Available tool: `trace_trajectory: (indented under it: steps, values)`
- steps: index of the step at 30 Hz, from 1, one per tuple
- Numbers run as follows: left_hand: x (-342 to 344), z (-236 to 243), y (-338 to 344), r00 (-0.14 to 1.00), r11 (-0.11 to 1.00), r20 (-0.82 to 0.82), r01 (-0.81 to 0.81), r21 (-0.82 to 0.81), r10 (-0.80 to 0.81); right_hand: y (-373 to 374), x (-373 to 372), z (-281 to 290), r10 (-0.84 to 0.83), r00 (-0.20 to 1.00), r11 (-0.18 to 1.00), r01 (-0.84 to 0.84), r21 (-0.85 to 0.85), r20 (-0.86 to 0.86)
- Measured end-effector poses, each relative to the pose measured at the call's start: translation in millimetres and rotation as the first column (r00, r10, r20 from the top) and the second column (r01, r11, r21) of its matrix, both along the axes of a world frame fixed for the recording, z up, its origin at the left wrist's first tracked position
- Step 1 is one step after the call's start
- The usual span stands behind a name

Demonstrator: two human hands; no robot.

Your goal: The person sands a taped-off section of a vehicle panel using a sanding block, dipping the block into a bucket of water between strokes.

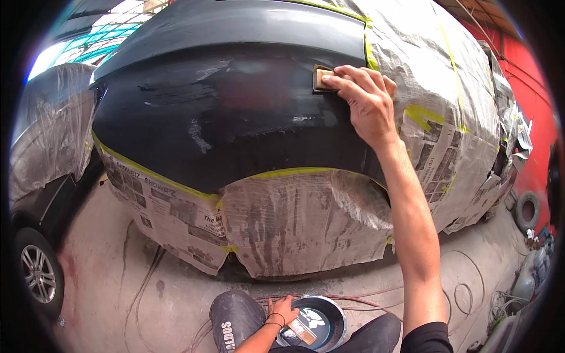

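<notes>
My right hand [368, 97] reaches up to the dark car panel [159, 112]. Its fingers hold a small tan sanding block [323, 78], with a dark sheet around its edges, flat against the panel near its right side. The panel has dull grey patches, pale scuffs and a reddish area left of the block. Low between my knees, my left hand [282, 312] grips the left rim of a round dark basin [342, 320] holding liquid. A flat piece with a tan end [307, 335] lies in the basin beside that hand; its kind is unclear.
Newspaper [306, 217] and yellow-green masking tape [288, 172] cover the car around the panel. Hoses [365, 303] run over the concrete floor. Another car [50, 170], partly under plastic film, stands at left. A loose tyre [527, 210] leans by the red wall at right.
</notes>
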State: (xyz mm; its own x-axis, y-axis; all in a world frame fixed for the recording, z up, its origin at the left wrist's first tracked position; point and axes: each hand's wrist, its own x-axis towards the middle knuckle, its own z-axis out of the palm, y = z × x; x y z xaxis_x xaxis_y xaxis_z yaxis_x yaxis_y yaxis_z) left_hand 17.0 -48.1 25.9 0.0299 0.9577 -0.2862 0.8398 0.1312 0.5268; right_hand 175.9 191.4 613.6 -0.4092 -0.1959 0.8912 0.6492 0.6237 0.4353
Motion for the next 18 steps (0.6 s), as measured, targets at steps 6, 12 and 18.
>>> trace_trajectory:
  steps: [6, 12, 18]
  values:
    - [-6.3, -1.9, -0.2, 1.000, 1.000, 0.023, -0.013, -0.015, 0.013, 3.8, 4.5, -8.5, -0.022, 0.998, 1.000, 0.022, 0.000, 0.053]
    - [-1.3, -5.9, 0.1, 0.998, 1.000, 0.058, -0.014, 0.005, 0.014, 9.7, -12.9, 25.5, -0.016, 0.997, 1.000, 0.015, 0.023, 0.081]
    - [-6.5, -2.7, -0.6, 0.998, 0.999, 0.065, -0.022, -0.030, 0.024, -2.7, -34.0, 6.4, 0.002, 0.992, 1.000, -0.003, 0.004, 0.130]
